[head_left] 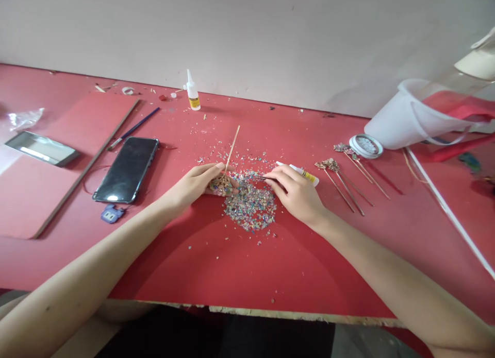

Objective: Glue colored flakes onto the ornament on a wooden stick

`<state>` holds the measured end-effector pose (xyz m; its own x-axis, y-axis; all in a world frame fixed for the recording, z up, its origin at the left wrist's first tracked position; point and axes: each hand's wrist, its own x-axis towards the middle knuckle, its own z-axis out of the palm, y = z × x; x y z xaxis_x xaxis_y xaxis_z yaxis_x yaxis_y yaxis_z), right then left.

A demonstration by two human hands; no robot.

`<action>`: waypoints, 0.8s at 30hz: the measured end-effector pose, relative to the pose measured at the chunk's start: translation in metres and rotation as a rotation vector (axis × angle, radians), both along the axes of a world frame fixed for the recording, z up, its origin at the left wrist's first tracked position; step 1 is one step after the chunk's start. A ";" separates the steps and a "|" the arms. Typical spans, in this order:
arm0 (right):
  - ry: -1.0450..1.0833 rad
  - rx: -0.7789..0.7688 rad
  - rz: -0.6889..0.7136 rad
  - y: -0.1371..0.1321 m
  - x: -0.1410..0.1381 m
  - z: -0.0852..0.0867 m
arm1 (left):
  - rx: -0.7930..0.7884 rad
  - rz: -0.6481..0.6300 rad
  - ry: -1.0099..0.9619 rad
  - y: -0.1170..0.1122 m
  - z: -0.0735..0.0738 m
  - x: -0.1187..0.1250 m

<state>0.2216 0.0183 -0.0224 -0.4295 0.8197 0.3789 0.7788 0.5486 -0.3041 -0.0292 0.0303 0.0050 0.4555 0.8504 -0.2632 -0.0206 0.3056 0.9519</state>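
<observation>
My left hand [198, 187] is closed around the ornate head of a gold hairpin [221, 185], whose long stick points up and away from me. Coloured bits show on the ornament's near side. In my right hand [297, 192], pinched between thumb and fingers, is a thin dark tool that looks like tweezers [260, 177]. Its tip reaches left over the far part of a pile of small shiny multicoloured chips [251, 208] on the red table. Whether the tip grips a chip is too small to tell. Behind my right hand lies a glue bottle [310, 178], partly hidden.
Several finished-looking hairpins [340, 177] lie at right, near a tipped white bucket [402, 116]. Another glue bottle [193, 95] stands at the back. On the left are a phone [127, 170], a paintbrush [135, 127], a board [93, 157] and a small box [42, 148].
</observation>
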 end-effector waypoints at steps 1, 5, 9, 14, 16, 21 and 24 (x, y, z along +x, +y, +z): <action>-0.005 0.003 0.000 0.000 0.000 0.000 | -0.004 0.006 0.003 0.000 0.001 0.000; -0.023 0.026 -0.006 0.001 0.000 -0.001 | -0.008 0.019 0.039 0.000 0.002 0.001; -0.028 0.041 -0.013 0.000 0.000 -0.001 | -0.005 0.011 0.028 -0.001 0.002 0.001; -0.025 0.053 -0.015 0.000 0.000 -0.001 | 0.006 0.002 0.020 0.000 -0.001 0.000; -0.034 0.055 -0.020 0.000 -0.001 -0.001 | 0.004 0.002 0.014 0.000 -0.001 0.000; -0.039 0.051 -0.018 0.000 0.000 0.000 | 0.003 0.005 0.014 0.000 -0.002 -0.001; -0.040 0.049 -0.021 0.000 0.000 0.000 | -0.006 0.013 0.000 0.000 -0.001 0.000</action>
<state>0.2212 0.0183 -0.0225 -0.4280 0.8094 0.4022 0.8010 0.5458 -0.2459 -0.0297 0.0307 0.0035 0.4444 0.8546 -0.2686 -0.0241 0.3111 0.9501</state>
